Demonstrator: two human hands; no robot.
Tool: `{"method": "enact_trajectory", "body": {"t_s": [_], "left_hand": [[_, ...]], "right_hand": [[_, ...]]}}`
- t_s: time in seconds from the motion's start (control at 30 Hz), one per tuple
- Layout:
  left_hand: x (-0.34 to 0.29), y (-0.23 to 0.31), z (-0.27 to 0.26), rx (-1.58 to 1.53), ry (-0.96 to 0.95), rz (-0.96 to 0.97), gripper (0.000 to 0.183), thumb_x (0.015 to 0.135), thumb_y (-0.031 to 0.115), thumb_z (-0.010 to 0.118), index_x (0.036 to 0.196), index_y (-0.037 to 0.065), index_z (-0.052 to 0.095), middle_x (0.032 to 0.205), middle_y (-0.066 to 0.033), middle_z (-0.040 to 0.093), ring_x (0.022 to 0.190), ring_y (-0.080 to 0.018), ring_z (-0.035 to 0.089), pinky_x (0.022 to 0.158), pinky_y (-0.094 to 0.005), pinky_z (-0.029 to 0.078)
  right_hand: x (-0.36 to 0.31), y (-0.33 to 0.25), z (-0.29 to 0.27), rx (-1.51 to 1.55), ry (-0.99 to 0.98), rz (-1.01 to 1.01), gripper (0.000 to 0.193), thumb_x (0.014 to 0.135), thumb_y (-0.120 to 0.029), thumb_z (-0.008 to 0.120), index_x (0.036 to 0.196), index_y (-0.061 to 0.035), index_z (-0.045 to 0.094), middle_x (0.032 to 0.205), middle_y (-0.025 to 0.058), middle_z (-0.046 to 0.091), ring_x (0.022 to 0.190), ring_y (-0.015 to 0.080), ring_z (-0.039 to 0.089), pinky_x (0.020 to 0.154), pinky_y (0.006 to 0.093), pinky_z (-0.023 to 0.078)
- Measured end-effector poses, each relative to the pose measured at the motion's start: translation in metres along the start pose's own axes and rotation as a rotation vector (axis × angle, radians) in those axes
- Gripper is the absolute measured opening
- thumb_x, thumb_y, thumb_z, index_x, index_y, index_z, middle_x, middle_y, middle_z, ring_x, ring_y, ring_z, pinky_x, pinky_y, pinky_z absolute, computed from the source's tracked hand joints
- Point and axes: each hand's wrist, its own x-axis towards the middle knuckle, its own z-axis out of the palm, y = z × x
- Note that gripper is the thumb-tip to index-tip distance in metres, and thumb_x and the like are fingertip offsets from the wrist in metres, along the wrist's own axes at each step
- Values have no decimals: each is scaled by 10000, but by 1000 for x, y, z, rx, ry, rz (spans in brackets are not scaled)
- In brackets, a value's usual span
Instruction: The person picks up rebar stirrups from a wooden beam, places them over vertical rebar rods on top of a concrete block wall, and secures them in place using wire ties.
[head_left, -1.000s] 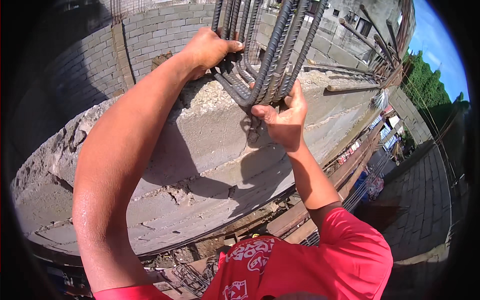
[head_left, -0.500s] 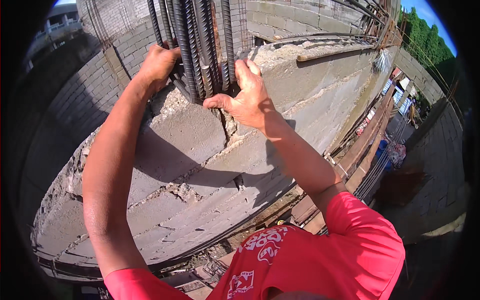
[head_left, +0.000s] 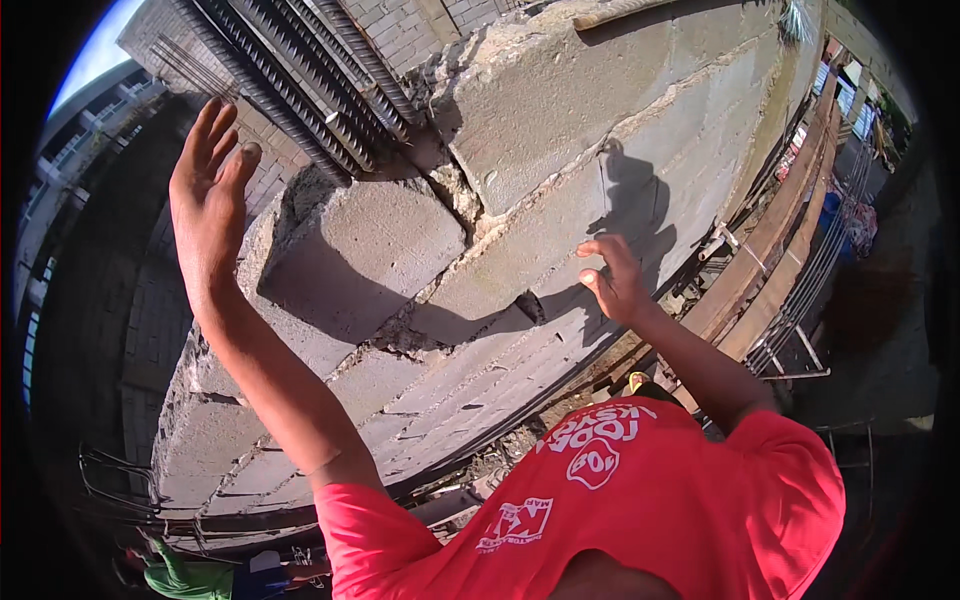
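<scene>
A bundle of dark ribbed steel bars (head_left: 310, 85) rises from the end of a grey concrete block wall (head_left: 560, 130). To the left of the bars, my left hand (head_left: 212, 200) is raised and open, its fingers stretched upward, apart from the steel. My right hand (head_left: 618, 282) hovers in front of the wall face, lower and to the right, with thumb and fingers apart and nothing seen between them. Just under the bars sits a rough block (head_left: 370, 250) with a cracked, crumbly mortar joint (head_left: 455, 195) beside it.
Long wooden planks (head_left: 780, 250) and thin metal rods (head_left: 830, 255) run below on the right. A pipe-like rod (head_left: 620, 12) lies on the wall top. At the bottom left is another person in a green top (head_left: 190, 575).
Both hands have let go of the steel bars. My left hand has moved left, while my right hand has dropped down and to the right. The view has tilted and shifted.
</scene>
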Motion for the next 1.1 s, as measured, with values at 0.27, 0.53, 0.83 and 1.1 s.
{"method": "enact_trajectory", "body": {"t_s": [0.27,0.53,0.83,1.1], "left_hand": [[-39,9,27,-420,128,204,788,891,278,717,1447,-142,349,1387,-270,537,1288,-339,546,1101,-438,415],[-9,30,73,-1204,-556,110,798,956,578,534,1446,-41,418,1460,-289,430,1363,-442,420,1150,-526,313],[-7,2,71,-1031,-559,40,605,1008,452,513,1421,13,474,1482,-260,414,1364,-371,425,1161,-486,293],[-1,-1,51,-415,-8,-132,497,985,261,646,1335,-84,565,1322,-158,606,1168,-228,577,1014,-398,440]], "right_hand": [[-560,123,-186,-352,360,2031,481,959,-510,539,1190,-100,641,834,172,665,625,323,615,478,426,419],[-540,49,-169,29,638,2169,441,950,-539,554,1096,-125,601,734,97,608,496,219,527,386,321,320],[-316,113,-120,83,185,1310,576,970,-513,577,1035,57,630,884,105,664,747,170,632,682,318,521],[-411,50,-148,123,532,1695,447,970,-436,587,1064,-2,638,815,93,663,623,177,604,591,345,512]]}}
